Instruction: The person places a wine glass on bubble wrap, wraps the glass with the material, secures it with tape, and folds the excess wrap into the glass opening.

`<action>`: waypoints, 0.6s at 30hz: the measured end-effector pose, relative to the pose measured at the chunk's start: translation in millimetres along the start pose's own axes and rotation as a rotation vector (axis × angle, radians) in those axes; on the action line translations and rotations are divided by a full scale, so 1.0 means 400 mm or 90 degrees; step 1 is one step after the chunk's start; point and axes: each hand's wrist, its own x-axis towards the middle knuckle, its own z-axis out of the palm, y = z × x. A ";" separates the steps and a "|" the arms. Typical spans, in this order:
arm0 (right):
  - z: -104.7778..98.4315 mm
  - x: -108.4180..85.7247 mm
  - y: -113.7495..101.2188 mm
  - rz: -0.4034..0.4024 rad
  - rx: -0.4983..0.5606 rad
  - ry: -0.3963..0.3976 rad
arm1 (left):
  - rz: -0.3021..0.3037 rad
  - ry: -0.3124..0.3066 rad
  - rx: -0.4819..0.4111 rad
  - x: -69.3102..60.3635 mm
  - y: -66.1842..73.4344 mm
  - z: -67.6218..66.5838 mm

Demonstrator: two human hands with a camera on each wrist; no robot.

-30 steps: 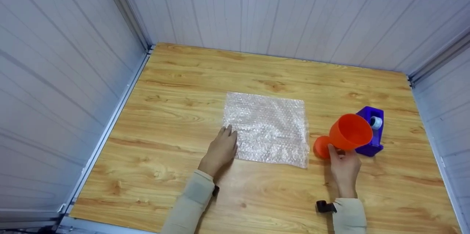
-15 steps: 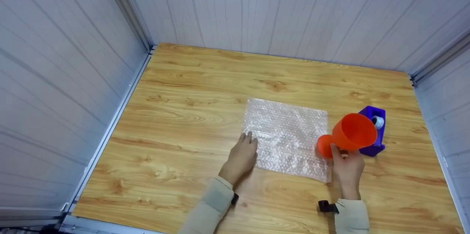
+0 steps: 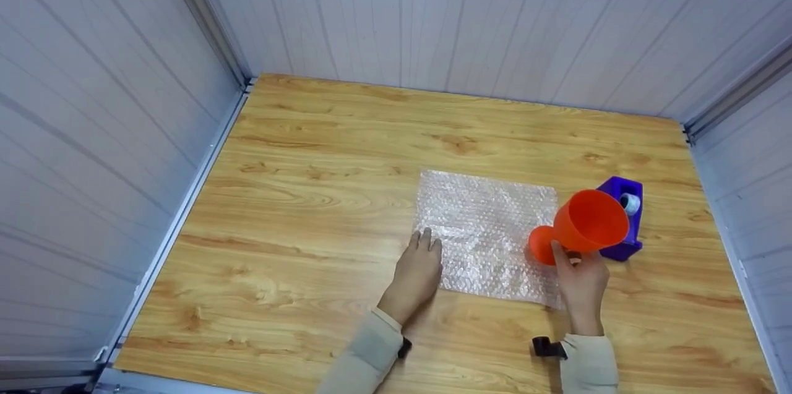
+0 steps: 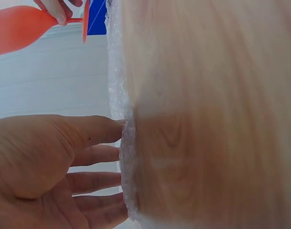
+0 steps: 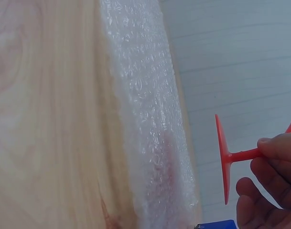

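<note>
A sheet of bubble wrap [image 3: 482, 230] lies flat on the wooden table. My left hand [image 3: 417, 270] rests its fingertips on the sheet's left edge; the left wrist view shows those fingers [image 4: 95, 181] nearly straight against the wrap [image 4: 128, 162]. An orange-red plastic goblet [image 3: 578, 227] is held above the sheet's right side by my right hand [image 3: 583, 286]. Thumb and fingers pinch its thin stem [image 5: 245, 154], with the bowl tilted to the right and the round base [image 5: 223, 160] to the left. The base is clear of the wrap.
Just behind the goblet's bowl stands a blue-purple tape dispenser [image 3: 632, 233] with a small roll of tape [image 3: 630, 203], partly hidden. Pale panel walls [image 3: 396, 17] close in the wooden table [image 3: 297, 196] at the back and both sides.
My left hand has slid the bubble wrap to the right and slightly nearer, so its right side now lies under the goblet. The right hand has held the goblet almost still.
</note>
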 end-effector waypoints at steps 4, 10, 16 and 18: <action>-0.001 0.002 -0.004 -0.011 -0.003 -0.006 | 0.007 0.009 0.007 -0.002 -0.002 -0.001; 0.000 0.007 -0.005 -0.059 -0.002 -0.021 | 0.019 0.022 -0.009 -0.010 -0.009 0.002; -0.004 0.012 -0.016 -0.090 0.009 -0.046 | 0.023 0.019 -0.024 -0.012 -0.011 -0.003; -0.007 0.013 -0.025 -0.080 0.006 -0.061 | 0.024 0.021 -0.027 -0.012 -0.012 -0.005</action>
